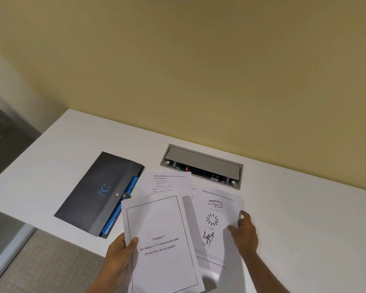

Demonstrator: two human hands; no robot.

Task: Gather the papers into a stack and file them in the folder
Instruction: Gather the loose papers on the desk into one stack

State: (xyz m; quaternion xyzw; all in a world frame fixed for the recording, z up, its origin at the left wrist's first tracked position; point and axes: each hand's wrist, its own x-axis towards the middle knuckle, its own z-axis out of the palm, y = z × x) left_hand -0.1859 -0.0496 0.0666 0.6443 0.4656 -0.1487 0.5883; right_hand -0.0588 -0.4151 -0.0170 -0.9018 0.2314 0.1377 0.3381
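My left hand [118, 256] grips the left edge of a thin stack of papers [161, 229], held above the table; its top sheet reads "Chapter 3". My right hand [244, 231] pinches the right edge of a sheet with drawings [215, 210] lying on the table beside the stack. Another printed sheet [170, 182] lies flat behind them, partly covered. The dark folder [97, 193], closed, with blue dividers showing along its right edge and a snap button, lies on the table left of the papers.
A white table [304, 218] stands against a yellow wall. A grey cable hatch [203, 163] is set into the tabletop behind the papers. The table's near-left edge drops to a carpeted floor [40, 261].
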